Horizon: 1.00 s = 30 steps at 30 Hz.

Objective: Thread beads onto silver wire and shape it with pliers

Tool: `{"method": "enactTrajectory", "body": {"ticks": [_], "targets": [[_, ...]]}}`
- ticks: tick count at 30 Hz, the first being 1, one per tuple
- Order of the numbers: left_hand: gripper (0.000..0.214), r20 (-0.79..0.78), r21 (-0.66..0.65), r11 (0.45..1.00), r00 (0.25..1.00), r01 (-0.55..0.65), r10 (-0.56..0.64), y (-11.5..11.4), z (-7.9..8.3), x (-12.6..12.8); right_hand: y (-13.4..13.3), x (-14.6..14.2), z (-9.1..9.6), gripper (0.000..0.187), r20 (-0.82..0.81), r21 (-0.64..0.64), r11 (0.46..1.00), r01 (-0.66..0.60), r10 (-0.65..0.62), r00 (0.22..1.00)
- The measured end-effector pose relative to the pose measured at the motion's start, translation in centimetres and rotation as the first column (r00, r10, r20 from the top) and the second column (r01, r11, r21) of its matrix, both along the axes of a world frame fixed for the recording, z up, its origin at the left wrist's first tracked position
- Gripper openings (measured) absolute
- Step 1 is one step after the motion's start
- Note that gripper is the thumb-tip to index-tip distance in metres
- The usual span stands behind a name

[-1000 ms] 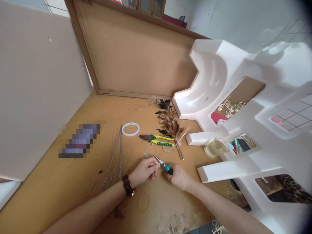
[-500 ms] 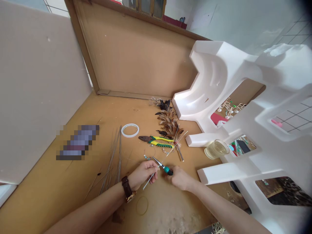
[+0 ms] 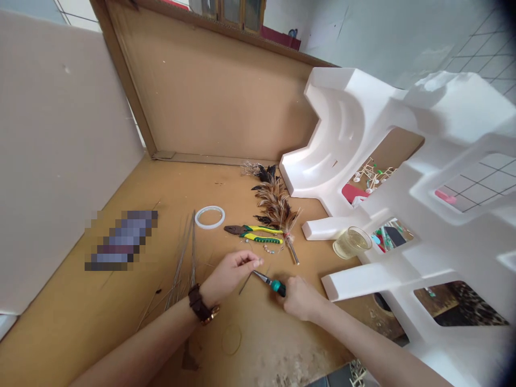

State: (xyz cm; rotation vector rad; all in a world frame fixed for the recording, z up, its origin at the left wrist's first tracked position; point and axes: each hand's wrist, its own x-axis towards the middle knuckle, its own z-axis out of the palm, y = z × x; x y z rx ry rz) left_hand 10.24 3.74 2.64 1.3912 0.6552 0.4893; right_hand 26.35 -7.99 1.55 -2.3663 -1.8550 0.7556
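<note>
My right hand is closed round the teal and black handle of small needle-nose pliers, whose tips point left. Thumb and fingers of my left hand pinch together on thin metal wire, just above the plier tips. Whether the tips touch the wire I cannot tell. Behind my hands lie larger pliers with yellow and green grips, and a small beaded strand. Loose straight wires are spread left of my left hand.
A feather duster lies behind the large pliers, beside a white tape roll. To the right stand a glass of pale liquid and a big white moulded foam piece. A wire ring lies near the front; cardboard rises behind.
My left hand has moved slightly up, and the wires in it show less than before. The pliers' tips now sit below its fingertips. The whole view has shifted a little.
</note>
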Motion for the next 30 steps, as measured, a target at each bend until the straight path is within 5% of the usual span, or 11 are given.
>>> {"method": "enactTrajectory", "body": {"ticks": [3, 6, 14, 20, 24, 30], "targets": [[0.019, 0.021, 0.020, 0.999, 0.999, -0.040, 0.039, 0.7, 0.8, 1.0, -0.5, -0.5, 0.1, 0.017, 0.048, -0.015, 0.998, -0.064, 0.064, 0.997], [0.023, 0.027, 0.056, 0.997, 0.998, 0.055, -0.057, 0.9, 0.9, 2.0, -0.7, -1.0, 0.5, 0.019, 0.070, -0.063, 0.994, -0.094, 0.098, 0.993], [0.017, -0.005, 0.174, 0.966, 0.981, 0.190, -0.192, 0.5, -0.9, 3.5, -0.9, -2.2, 1.8, 0.021, 0.112, -0.113, 0.984, -0.135, 0.147, 0.983], [0.015, 0.050, 0.251, 0.968, 0.999, 0.003, -0.016, 0.7, -0.7, 3.3, -1.4, -2.3, 0.6, 0.034, 0.218, 0.101, 0.978, -0.181, 0.156, 0.963], [0.018, 0.080, 0.193, 0.981, 0.997, -0.026, 0.011, 1.2, 0.7, 2.7, -2.1, -2.7, -0.5, 0.032, 0.332, 0.189, 0.954, -0.232, 0.160, 0.930], [0.017, 0.150, 0.139, 0.989, 0.987, 0.043, -0.064, 0.2, 2.4, 2.0, -1.7, -1.7, -0.1, 0.045, 0.113, 0.354, 0.923, -0.152, 0.119, 0.986]]}}
